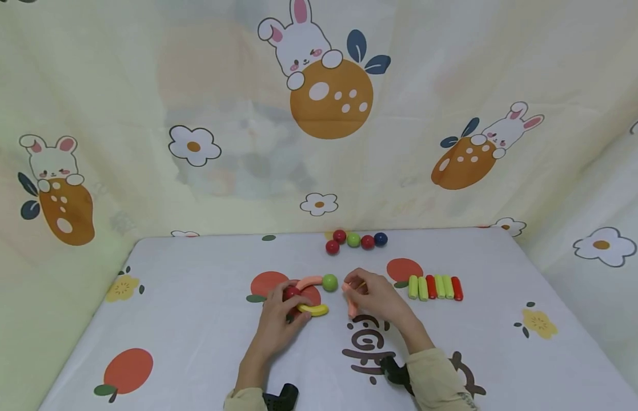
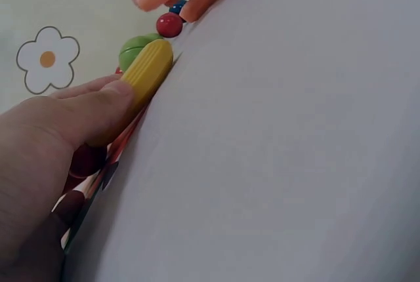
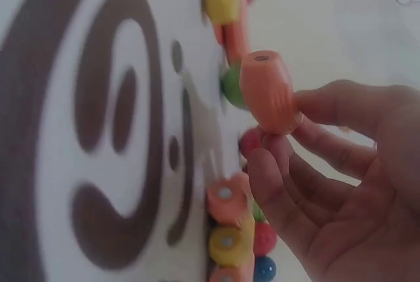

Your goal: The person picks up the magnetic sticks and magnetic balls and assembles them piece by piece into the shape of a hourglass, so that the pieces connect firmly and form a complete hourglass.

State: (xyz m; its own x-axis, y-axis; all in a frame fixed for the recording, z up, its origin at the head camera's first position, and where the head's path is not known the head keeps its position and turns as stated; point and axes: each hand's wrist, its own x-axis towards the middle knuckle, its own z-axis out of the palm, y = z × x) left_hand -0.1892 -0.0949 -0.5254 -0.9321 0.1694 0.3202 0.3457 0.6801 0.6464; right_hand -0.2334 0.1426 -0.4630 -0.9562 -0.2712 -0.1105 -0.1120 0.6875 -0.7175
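Note:
On the table my left hand point(image 1: 280, 317) holds a short yellow curved stick point(image 1: 313, 310) between thumb and fingers, beside a red ball point(image 1: 292, 293). In the left wrist view the thumb lies along the ribbed yellow stick point(image 2: 147, 72). A salmon curved stick point(image 1: 309, 281) reaches from near the red ball to a green ball point(image 1: 329, 282). To the right, my right hand point(image 1: 377, 297) pinches a salmon-orange stick point(image 3: 269, 92) with a small hole or dot in its end. Below that hand lie another salmon stick point(image 3: 226, 200) and a yellow one point(image 3: 226, 246), both with metal-dotted ends.
Red, green and blue balls point(image 1: 367, 242) are grouped at the back of the table. Light green and red sticks point(image 1: 440, 287) stand in a row at the right. A printed cloth point(image 1: 185, 319) covers the table, and a patterned curtain point(image 1: 236, 188) hangs behind it.

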